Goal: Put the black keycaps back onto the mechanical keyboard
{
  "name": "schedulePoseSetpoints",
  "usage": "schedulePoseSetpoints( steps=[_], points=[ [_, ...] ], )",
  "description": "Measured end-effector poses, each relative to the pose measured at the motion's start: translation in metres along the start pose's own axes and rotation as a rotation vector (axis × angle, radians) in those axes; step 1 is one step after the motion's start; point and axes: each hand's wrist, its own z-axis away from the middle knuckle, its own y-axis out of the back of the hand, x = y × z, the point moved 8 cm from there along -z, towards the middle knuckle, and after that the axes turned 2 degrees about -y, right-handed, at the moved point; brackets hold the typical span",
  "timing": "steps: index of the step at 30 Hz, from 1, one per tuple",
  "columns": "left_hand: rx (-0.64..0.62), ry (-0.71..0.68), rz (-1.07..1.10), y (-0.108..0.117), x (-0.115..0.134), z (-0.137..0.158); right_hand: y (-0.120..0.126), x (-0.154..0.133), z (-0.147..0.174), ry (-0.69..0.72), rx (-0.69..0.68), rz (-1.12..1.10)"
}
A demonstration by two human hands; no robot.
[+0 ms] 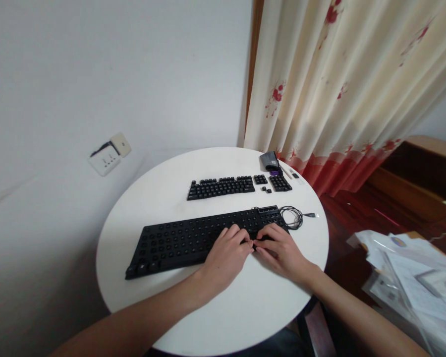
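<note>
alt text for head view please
A person's left hand and right hand meet at the near edge of a mostly bare black keyboard on a round white table. Loose black keycaps lie in blocks beyond the keyboard; a coiled cable sits to its right.

Soft, dimmish light is falling; wall (134, 74) is darkening twd btm L, round white tabletop (208, 317) is catching more. Wide-angle lens is stretching pic edges, papers (405, 272) at R are blurring, keycaps (223, 188) are looking v. soft.
</note>
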Motion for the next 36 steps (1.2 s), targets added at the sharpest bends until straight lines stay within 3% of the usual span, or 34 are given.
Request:
schedulePoseSetpoints(
  steps=[13,19,22,26,31,36],
  points=[
    [-0.018,0.024,0.018,-0.002,0.001,0.001,-0.001,0.004,0.003,-0.055,-0.037,0.033],
    [0.018,0.079,0.263,0.012,-0.014,-0.010,0.006,0.004,0.002,-0.041,0.014,-0.006],
    [0.094,0.108,0.339,0.028,-0.037,-0.036,0.031,0.021,-0.008,-0.069,0.138,-0.026],
    [0.186,0.178,0.263,0.036,-0.076,-0.092,0.071,0.077,-0.035,-0.198,0.315,0.119],
    [0.078,0.260,0.178,0.003,-0.099,-0.161,0.070,0.143,-0.073,-0.337,0.170,0.332],
    [0.042,0.266,0.129,-0.026,-0.097,-0.192,0.047,0.171,-0.088,-0.405,-0.041,0.469]
  ],
)
